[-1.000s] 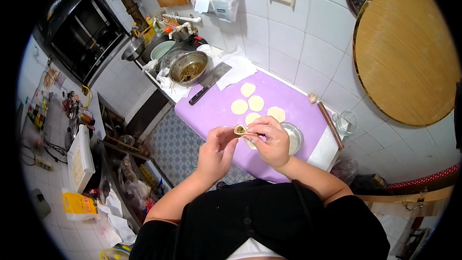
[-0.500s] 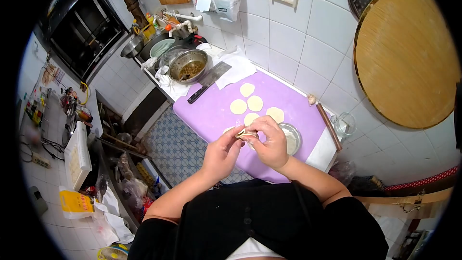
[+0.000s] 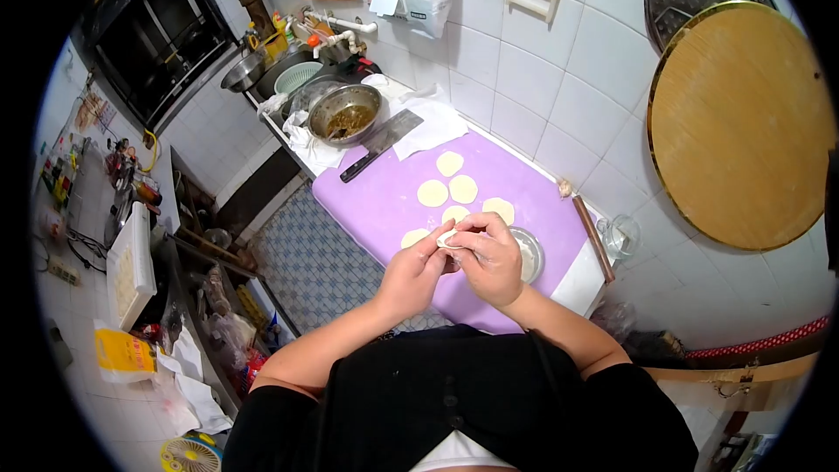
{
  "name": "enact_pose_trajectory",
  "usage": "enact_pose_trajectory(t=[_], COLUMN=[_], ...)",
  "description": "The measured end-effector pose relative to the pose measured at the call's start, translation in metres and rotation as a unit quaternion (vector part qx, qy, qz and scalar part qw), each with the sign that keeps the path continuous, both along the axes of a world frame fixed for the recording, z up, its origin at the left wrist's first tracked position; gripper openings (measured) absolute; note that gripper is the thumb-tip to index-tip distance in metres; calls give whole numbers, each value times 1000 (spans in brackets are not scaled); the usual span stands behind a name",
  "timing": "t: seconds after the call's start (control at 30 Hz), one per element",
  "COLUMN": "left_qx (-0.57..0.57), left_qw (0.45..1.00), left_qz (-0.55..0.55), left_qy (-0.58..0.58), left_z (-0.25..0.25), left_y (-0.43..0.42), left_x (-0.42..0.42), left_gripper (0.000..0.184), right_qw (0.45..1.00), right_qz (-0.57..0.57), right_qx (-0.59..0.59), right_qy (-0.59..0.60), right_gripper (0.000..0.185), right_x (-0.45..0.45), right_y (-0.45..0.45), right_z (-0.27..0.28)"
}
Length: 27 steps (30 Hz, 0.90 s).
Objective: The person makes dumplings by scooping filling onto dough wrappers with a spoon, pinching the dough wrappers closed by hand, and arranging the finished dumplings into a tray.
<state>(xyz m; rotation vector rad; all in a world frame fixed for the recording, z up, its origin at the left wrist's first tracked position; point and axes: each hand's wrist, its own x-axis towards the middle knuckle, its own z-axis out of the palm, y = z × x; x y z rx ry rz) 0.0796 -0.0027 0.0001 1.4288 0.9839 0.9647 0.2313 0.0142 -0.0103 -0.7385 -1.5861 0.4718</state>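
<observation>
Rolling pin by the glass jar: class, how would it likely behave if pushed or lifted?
The rolling pin would probably roll if pushed sideways, being slender and apparently round. Lifted, it should stay stiff, since it looks wooden. Pushed toward the glass jar close beside it, it might bump it.

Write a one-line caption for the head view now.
Both hands pinch a folded dumpling above the purple mat.

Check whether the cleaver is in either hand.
No, the cleaver lies beside the bowl, while the left hand and right hand hold a dumpling.
</observation>
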Motion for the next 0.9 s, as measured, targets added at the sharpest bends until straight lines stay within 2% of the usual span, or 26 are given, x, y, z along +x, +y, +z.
enact_pose_trajectory(t=[0.17, 0.27, 0.37, 0.47, 0.57, 0.67, 0.77, 0.87, 0.9], left_qx=[88, 65, 56, -86, -128, -72, -75, -69, -79], left_qw=[992, 992, 996, 981, 976, 990, 993, 993, 992], left_qz=[-3, -33, -63, -96, -92, -104, -66, -80, -75], left_qy=[89, 103, -25, -148, -148, -69, -68, -53, -63], left_z=[6, 24, 11, 19, 16, 10, 10, 5, 7], left_y=[-3, -9, -6, 0, 6, 9, 6, 9, 8], left_x=[1, 1, 1, 1, 1, -2, 0, -2, -2], left_gripper=[59, 67, 69, 68, 65, 59, 53, 47, 46], right_qw=[992, 999, 996, 997, 996, 999, 987, 983, 988], right_qz=[-5, -17, -20, -15, 2, -10, 36, 54, 48], right_qx=[91, 26, 79, 71, 83, 30, 110, 142, 107], right_qy=[-91, -29, -38, -38, -44, -34, -108, -105, -105], right_gripper=[21, 21, 23, 19, 19, 22, 26, 27, 25], right_x=[9, 4, 3, 3, 5, 1, 9, 8, 7], right_y=[7, 3, 7, 8, 13, 9, 19, 25, 23], right_z=[10, 10, 4, 1, 0, 17, 18, 14, 16])
